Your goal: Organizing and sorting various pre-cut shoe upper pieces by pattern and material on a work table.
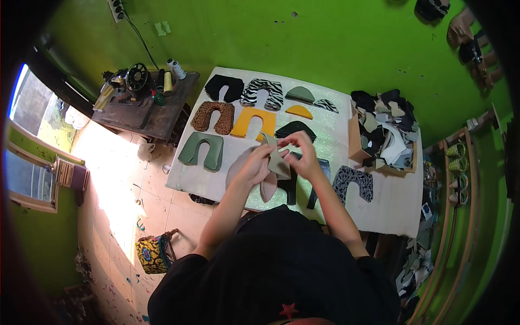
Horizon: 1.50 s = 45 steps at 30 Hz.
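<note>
Over the near middle of the table, both my hands hold a grey-beige piece of cut shoe material (280, 164), bent up between them. My left hand (258, 166) is closed on its left side. The fingers of my right hand (303, 156) pinch its right edge. Below my left hand a pinkish-beige piece (268, 188) hangs or lies; I cannot tell whether it is joined to the held one. Dark pieces (290, 188) lie beneath my hands, partly hidden. Around them lie U-shaped stacks in green (188, 154), yellow (248, 116), leopard print (200, 120) and grey-and-black pattern (346, 177).
Farther back on the white table (391, 200) are zebra (264, 84) and black (219, 81) U-shapes and half-moon stacks (299, 95). A cardboard box (355, 138) of scraps stands at right. Left is a sewing machine (136, 77); a patterned bag (153, 254) sits on the floor.
</note>
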Each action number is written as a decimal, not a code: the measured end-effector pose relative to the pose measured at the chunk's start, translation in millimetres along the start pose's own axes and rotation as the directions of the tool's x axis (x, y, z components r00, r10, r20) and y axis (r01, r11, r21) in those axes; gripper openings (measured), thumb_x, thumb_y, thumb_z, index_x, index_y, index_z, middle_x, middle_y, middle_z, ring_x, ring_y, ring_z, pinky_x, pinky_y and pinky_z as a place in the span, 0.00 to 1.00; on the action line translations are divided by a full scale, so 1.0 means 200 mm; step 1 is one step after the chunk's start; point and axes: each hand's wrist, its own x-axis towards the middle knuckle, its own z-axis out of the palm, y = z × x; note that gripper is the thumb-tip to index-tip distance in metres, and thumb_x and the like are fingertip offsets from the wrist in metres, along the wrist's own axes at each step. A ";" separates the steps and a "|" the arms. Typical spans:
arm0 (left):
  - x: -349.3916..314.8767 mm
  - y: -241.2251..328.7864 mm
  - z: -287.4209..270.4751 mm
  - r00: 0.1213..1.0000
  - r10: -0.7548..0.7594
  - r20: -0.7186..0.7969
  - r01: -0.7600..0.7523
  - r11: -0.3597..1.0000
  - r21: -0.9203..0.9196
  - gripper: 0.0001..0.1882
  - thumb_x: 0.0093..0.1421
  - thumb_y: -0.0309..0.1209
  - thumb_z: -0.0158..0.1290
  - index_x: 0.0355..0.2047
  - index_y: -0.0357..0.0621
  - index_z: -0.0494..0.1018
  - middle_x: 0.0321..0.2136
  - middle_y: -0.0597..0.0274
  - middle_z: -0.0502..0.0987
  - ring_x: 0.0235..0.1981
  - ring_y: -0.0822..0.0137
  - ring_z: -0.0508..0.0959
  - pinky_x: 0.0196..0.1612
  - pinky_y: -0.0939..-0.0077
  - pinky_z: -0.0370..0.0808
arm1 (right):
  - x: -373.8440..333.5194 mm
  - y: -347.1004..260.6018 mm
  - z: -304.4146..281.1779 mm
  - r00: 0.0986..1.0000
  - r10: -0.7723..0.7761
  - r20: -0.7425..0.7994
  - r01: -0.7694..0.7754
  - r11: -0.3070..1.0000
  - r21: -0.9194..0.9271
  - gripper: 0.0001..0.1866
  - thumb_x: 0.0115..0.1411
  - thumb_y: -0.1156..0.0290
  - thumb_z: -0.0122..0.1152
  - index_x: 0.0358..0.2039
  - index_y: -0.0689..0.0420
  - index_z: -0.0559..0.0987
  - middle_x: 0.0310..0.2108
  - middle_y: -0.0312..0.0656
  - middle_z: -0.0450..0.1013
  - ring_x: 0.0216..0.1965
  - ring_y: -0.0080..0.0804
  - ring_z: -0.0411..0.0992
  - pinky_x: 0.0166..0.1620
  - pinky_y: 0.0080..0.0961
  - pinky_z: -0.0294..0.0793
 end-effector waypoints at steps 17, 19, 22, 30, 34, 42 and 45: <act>-0.17 0.24 -0.34 0.982 0.182 0.050 -0.165 0.956 -0.243 0.23 0.58 0.41 0.40 0.48 0.39 0.60 0.48 0.56 0.65 0.51 0.63 0.62 0.57 0.65 0.53 | 0.27 -0.06 0.34 0.930 0.044 0.366 0.032 0.979 -0.199 0.16 0.46 0.82 0.49 0.38 0.58 0.73 0.31 0.46 0.70 0.34 0.45 0.70 0.38 0.33 0.69; -0.18 0.23 -0.43 0.980 0.178 -0.088 -0.185 0.979 -0.081 0.22 0.57 0.39 0.43 0.48 0.41 0.59 0.47 0.58 0.65 0.50 0.64 0.63 0.56 0.65 0.54 | 0.34 -0.08 0.35 0.915 0.126 0.384 -0.055 0.980 -0.190 0.15 0.47 0.82 0.48 0.37 0.59 0.73 0.29 0.48 0.71 0.31 0.47 0.70 0.35 0.33 0.70; -0.19 0.20 -0.43 0.908 0.265 -0.324 -0.236 0.964 0.127 0.25 0.54 0.31 0.51 0.51 0.45 0.54 0.47 0.60 0.64 0.50 0.67 0.64 0.55 0.66 0.56 | 0.41 -0.06 0.38 0.876 0.224 0.428 -0.176 0.973 -0.149 0.09 0.51 0.79 0.46 0.33 0.62 0.73 0.21 0.46 0.72 0.20 0.41 0.70 0.27 0.27 0.70; -0.14 0.09 -0.70 0.971 0.237 0.031 -0.225 0.950 -0.215 0.31 0.52 0.30 0.56 0.53 0.40 0.54 0.45 0.57 0.64 0.48 0.65 0.66 0.50 0.67 0.67 | 0.52 -0.06 0.41 0.664 0.282 0.693 -0.596 0.759 0.261 0.08 0.59 0.73 0.48 0.35 0.64 0.72 0.24 0.35 0.72 0.25 0.19 0.71 0.31 0.16 0.70; -0.14 0.12 -0.68 0.964 0.218 0.154 -0.182 0.958 -0.222 0.29 0.53 0.35 0.55 0.52 0.38 0.57 0.43 0.57 0.66 0.49 0.64 0.66 0.51 0.67 0.67 | 0.52 -0.04 0.38 0.683 0.307 0.662 -0.623 0.719 0.309 0.10 0.59 0.73 0.48 0.37 0.65 0.73 0.26 0.37 0.74 0.27 0.19 0.71 0.34 0.16 0.70; -0.13 0.07 -0.65 0.946 0.203 0.252 -0.129 0.951 -0.282 0.31 0.51 0.43 0.55 0.51 0.39 0.59 0.41 0.59 0.70 0.51 0.59 0.65 0.56 0.61 0.59 | 0.53 -0.06 0.36 0.586 0.149 0.796 -0.636 0.694 0.338 0.12 0.59 0.73 0.49 0.42 0.64 0.71 0.29 0.38 0.73 0.29 0.20 0.71 0.37 0.18 0.71; -0.11 0.10 -0.60 0.939 0.221 0.263 -0.162 0.960 -0.229 0.27 0.52 0.41 0.55 0.48 0.40 0.62 0.38 0.60 0.70 0.46 0.61 0.68 0.54 0.63 0.62 | 0.53 -0.04 0.33 0.560 0.168 0.811 -0.670 0.668 0.324 0.13 0.59 0.72 0.49 0.43 0.64 0.71 0.30 0.37 0.73 0.30 0.19 0.69 0.38 0.17 0.70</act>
